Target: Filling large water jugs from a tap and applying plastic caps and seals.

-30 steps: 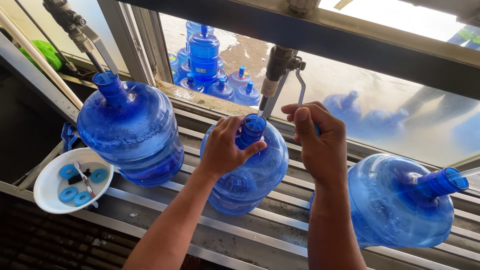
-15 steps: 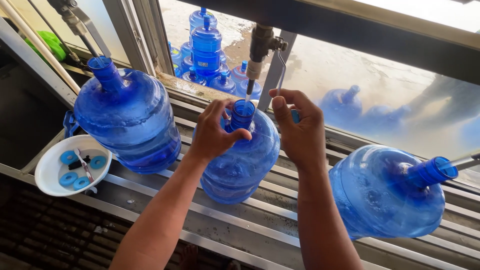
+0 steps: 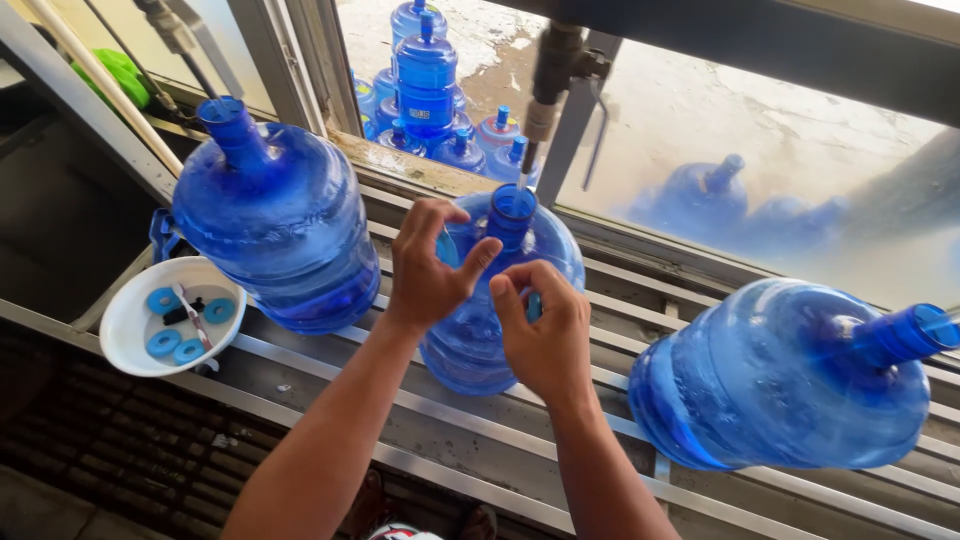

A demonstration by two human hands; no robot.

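- Head view, the only one here: the middle water jug (image 3: 500, 300) sits tilted on the steel rack (image 3: 420, 400), its open neck right under the fill nozzle (image 3: 538, 120) hanging from the frame above.
- The left hand (image 3: 430, 265) has its grip spread over the jug's shoulder, thumb reaching toward the neck, so it's bracing the jug rather than clenching it.
- The right hand (image 3: 545, 335) is curled just near of the neck with something small and blue pinched in the fingers. Looks like a cap, but I can't tell for sure.
- A second jug (image 3: 275, 225) stands just to the left with its own hose in the neck, and a third jug (image 3: 790, 380) lies on its side well off to the right.
- Near left there's a white bowl (image 3: 135, 345) holding blue cap rings.
- More jugs (image 3: 430, 90) are stacked outside the window, far side.
- My take on doing this well: keep the left palm firm so the jug can't roll on the rails, and line the neck up dead centre under the nozzle.
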